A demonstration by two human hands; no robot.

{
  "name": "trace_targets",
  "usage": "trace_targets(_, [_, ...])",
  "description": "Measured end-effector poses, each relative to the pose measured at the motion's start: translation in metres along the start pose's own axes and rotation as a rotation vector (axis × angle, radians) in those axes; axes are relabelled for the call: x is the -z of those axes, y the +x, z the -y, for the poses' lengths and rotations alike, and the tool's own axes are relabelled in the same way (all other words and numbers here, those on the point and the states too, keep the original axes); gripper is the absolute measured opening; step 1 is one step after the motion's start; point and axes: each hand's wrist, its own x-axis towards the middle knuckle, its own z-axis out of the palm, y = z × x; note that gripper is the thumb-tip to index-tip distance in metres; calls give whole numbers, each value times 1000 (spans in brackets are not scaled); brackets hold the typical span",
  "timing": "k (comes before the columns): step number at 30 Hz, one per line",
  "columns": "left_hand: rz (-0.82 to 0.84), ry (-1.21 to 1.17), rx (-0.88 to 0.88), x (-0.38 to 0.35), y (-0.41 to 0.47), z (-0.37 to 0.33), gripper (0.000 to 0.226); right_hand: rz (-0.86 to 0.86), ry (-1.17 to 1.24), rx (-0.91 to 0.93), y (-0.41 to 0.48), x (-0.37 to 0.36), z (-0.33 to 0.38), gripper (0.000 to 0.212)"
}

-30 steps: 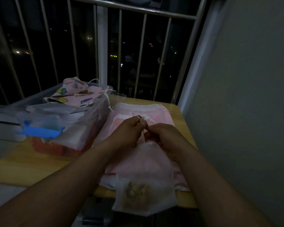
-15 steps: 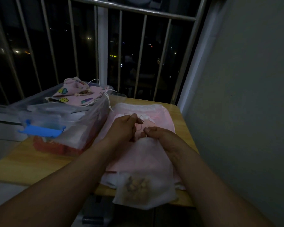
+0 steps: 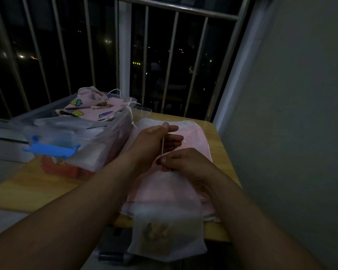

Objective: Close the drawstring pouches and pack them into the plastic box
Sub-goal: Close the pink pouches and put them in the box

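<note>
As dim light falls on a wooden table (image 3: pixel 37 188), a person's left hand (image 3: pixel 154 141) pinches a white cord (image 3: pixel 163 147) drawn taut above it, while the right hand (image 3: pixel 185 162) grips the gathered neck of a sheer pouch (image 3: pixel 168 227) that hangs over the table's near edge. Pink pouches (image 3: pixel 195 139) lie flat on the table's right side; a clear box (image 3: pixel 94 152), heaped with printed pouches (image 3: pixel 90 108), stands on its left.
</note>
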Motion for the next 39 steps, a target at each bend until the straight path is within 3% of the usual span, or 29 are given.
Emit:
trace_targets(4, [80, 242, 41, -1, -2, 1, 45, -33, 140, 26, 0, 2, -1, 33])
trace_targets(6, [104, 390, -12, 1, -5, 6, 48, -55, 253, -42, 0, 6, -5, 26])
trace_targets(9, [131, 712, -108, 6, -8, 11, 36, -69, 306, -113, -1, 10, -8, 17])
trace_targets(12, [66, 879, -90, 10, -8, 13, 26, -67, 335, -146, -2, 11, -8, 23])
trace_targets(15, [56, 858, -91, 13, -8, 13, 19, -80, 348, -177, -1, 10, -11, 30])
trace_targets(22, [78, 887, -142, 10, -8, 13, 7, -183, 331, -244, 4, 9, -11, 21])
trace_targets(32, [34, 1008, -198, 6, -9, 13, 27, -194, 704, -309, 17, 12, -22, 25])
trace_targets(39, [25, 957, -197, 14, -8, 11, 26, 23, 807, -267, 8, 20, -18, 22])
